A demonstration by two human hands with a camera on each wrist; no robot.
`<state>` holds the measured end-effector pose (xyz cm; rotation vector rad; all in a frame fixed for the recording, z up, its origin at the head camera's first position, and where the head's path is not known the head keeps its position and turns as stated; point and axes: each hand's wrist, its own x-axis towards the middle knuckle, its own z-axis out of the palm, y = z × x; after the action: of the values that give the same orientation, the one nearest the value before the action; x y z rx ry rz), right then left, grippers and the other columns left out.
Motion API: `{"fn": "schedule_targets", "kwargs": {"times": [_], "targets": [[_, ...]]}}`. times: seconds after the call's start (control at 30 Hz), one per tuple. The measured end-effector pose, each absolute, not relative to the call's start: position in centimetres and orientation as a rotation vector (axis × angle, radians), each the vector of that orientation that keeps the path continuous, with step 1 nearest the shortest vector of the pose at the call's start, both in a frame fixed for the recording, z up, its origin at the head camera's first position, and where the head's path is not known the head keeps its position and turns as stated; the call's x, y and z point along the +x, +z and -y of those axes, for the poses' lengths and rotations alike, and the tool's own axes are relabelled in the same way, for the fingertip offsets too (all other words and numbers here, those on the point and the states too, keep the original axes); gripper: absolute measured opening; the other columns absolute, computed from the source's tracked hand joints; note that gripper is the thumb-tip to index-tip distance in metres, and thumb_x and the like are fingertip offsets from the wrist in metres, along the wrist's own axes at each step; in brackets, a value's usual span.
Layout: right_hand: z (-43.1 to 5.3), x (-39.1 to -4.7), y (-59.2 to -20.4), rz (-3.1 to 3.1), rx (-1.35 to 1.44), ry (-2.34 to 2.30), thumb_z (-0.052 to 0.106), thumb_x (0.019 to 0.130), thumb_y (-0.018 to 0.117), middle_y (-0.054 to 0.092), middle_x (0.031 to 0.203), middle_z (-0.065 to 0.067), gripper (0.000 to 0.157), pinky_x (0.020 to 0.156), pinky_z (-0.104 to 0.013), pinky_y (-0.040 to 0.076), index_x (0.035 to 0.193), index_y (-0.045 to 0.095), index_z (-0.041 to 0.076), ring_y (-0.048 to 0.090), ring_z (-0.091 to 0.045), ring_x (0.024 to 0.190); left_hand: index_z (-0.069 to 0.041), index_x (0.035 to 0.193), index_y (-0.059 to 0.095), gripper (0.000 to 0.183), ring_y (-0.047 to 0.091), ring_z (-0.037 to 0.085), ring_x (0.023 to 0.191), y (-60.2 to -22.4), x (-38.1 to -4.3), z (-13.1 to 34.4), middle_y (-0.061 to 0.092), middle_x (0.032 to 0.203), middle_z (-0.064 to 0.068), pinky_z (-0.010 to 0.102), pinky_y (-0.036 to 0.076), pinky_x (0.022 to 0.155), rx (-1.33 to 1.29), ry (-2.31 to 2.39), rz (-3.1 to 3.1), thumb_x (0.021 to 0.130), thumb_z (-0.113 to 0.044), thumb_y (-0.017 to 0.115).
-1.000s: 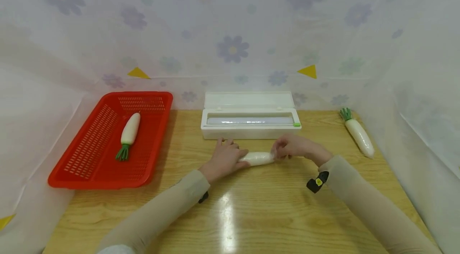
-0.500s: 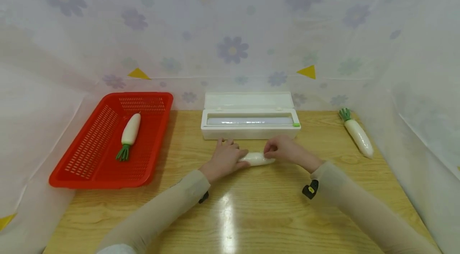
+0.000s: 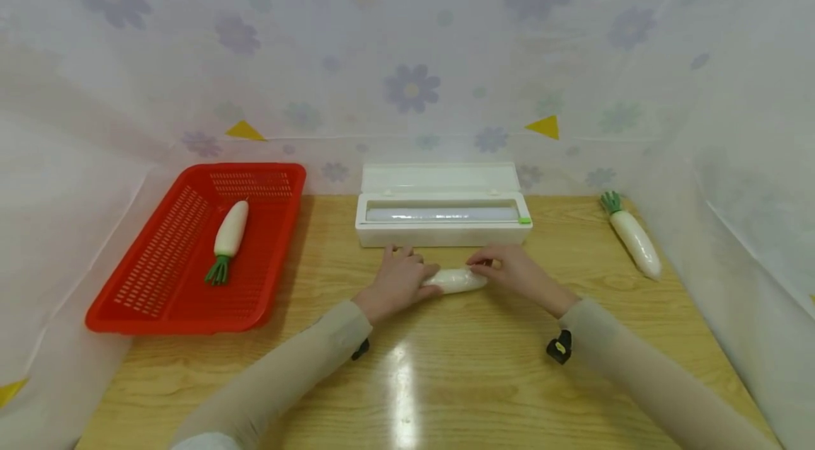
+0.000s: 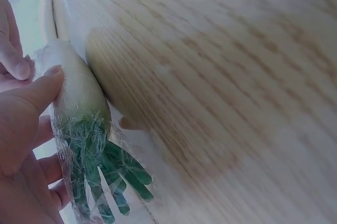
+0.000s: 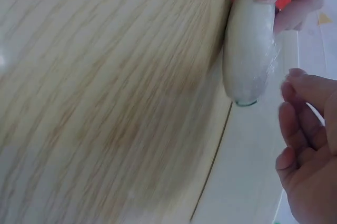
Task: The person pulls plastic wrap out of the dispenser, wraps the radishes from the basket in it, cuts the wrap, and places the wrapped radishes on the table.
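On your wooden table (image 3: 484, 379), just before the white box (image 3: 443, 234), lies the wrapped radish (image 3: 455, 281), probably light, firm and slippery; hold its thick body (image 5: 246, 45). Your left hand (image 3: 396, 280) grips it near the leaves (image 4: 95, 184); whether your right hand (image 3: 514, 273) pinches film (image 5: 270, 69), I cannot tell.

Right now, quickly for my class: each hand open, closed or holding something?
Left hand: holding the wrapped radish.
Right hand: near its tip; grip cannot be told.
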<state>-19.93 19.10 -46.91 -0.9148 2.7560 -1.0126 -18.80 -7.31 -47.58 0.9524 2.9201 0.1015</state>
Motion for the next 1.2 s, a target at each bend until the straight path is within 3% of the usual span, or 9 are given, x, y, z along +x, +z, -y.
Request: {"fn": "schedule_targets", "kwargs": {"times": [0.17,0.43,0.8,1.0,1.2], "targets": [[-20.2,-19.9,-47.6,-2.763,-0.958,-1.041,0.011,0.093,0.078,0.073,0.102,-0.002,0.022,0.074,-0.031,0.054,0.114,0.080,0.007,0.065,-0.015,0.088,-0.028,0.135,0.070,0.054,0.058,0.024,0.113,-47.6,-18.8,7.3,0.074,0.119,0.002,0.057,0.036,0.107,0.978,0.092,-2.936,0.098,-0.064,0.057],[-20.4,-20.1,-48.9,-2.702,-0.979,-0.945,0.013,0.096,0.076,0.077,0.118,-0.009,0.025,0.092,-0.044,0.057,0.120,0.079,0.009,0.072,-0.027,0.106,-0.026,0.136,0.070,0.055,0.058,0.024,0.114,-47.5,-18.7,7.3,0.074,0.121,0.002,0.057,0.037,0.107,0.991,0.115,-2.934,0.098,-0.063,0.058],[-19.7,-19.8,-48.7,-2.846,-1.397,-0.586,0.013,0.099,0.071,0.075,0.118,-0.008,0.028,0.090,-0.046,0.054,0.126,0.075,0.006,0.067,-0.026,0.104,-0.023,0.138,0.070,0.056,0.056,0.026,0.112,-47.6,-18.9,7.5,0.074,0.121,0.005,0.055,0.038,0.103,0.974,0.188,-2.917,0.098,-0.062,0.059],[-20.3,-20.1,-49.4,-2.730,-1.219,-0.779,0.014,0.100,0.069,0.071,0.123,-0.010,0.035,0.096,-0.049,0.052,0.134,0.070,0.005,0.064,-0.027,0.109,-0.024,0.139,0.069,0.056,0.056,0.025,0.112,-47.6,-19.1,7.5,0.074,0.122,0.004,0.056,0.038,0.104,0.987,0.207,-2.907,0.097,-0.061,0.062],[-20.6,-20.2,-50.0,-2.711,-1.140,-0.740,0.016,0.105,0.062,0.071,0.131,-0.009,0.040,0.082,-0.038,0.047,0.144,0.062,0.006,0.056,-0.017,0.095,-0.023,0.139,0.069,0.057,0.055,0.025,0.112,-48.0,-19.3,7.4,0.073,0.123,0.004,0.054,0.037,0.101,0.975,0.259,-2.880,0.097,-0.060,0.063]]}}
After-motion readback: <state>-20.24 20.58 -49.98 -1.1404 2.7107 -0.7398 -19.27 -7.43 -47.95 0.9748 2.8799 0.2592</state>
